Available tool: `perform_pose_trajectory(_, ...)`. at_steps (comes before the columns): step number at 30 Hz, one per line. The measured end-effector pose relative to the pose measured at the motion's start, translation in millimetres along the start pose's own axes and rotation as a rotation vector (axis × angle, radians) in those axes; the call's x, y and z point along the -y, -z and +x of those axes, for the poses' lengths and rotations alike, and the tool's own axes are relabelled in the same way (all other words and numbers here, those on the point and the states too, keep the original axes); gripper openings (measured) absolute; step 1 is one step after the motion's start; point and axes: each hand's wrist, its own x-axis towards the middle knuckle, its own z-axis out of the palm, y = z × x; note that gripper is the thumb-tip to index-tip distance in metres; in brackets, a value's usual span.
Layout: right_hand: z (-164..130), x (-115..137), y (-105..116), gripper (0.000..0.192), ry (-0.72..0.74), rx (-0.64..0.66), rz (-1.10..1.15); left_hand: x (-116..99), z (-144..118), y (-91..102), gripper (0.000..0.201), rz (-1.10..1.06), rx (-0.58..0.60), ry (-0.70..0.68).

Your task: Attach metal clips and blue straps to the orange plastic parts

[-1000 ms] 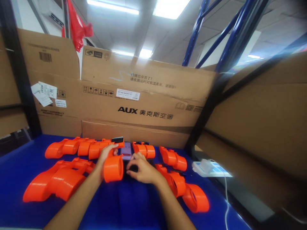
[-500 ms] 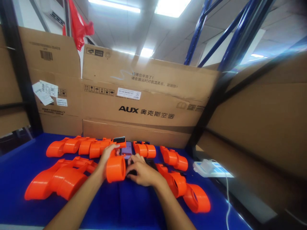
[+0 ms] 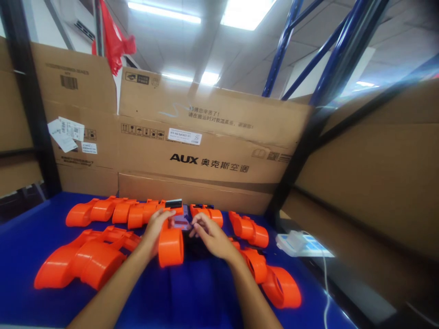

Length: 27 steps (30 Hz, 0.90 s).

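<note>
Behind everything stands a wall of AUX cardboard cartons (image 3: 206, 155), and in front of it the blue worktop (image 3: 192, 292) carries many orange plastic housings: a large group at the left (image 3: 82, 262), a row along the back (image 3: 113, 211), and more at the right (image 3: 270, 281). A white charger with its cable (image 3: 297, 240) lies at the right edge.

Near the middle, the left hand (image 3: 154, 228) grips one orange housing (image 3: 170, 244) that stands on the worktop, fingers wrapped over its top beside a small black part (image 3: 174, 203). The right hand (image 3: 211, 235) is just beside it, fingers curled toward a small purplish piece (image 3: 181, 221) between the two hands; the blur keeps me from telling whether they pinch it or only touch it.

Judging by this, the step in hand is fitting or adjusting a small piece at the housing's upper end. The next move probably calls for the left hand bracing the housing while the right fingertips do the fine alignment.
</note>
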Motion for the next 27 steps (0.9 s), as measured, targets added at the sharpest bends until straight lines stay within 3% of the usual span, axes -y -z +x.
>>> perform_pose_trajectory(5, 3.5, -4.9, -5.3, 0.009, -0.019, -0.224, 0.233, 6.7, -10.4, -9.8, 0.027, 0.045, 0.088, -0.040)
perform_pose_trajectory(13, 6.0, -1.3, -9.5, 0.008, -0.056, -0.391, 0.228, 12.6, -17.3, -14.8, 0.028, 0.121, 0.183, -0.004)
perform_pose_trajectory(21, 5.6, 0.7, -7.1, 0.023, -0.029, -0.448, 0.189, 14.5, -18.8, -14.6, 0.026, 0.131, 0.188, 0.003)
perform_pose_trajectory(27, 9.5, 2.4, -14.4, 0.029, -0.058, -0.428, 0.305, 15.2, -18.8, -14.5, 0.026, 0.131, 0.191, -0.017)
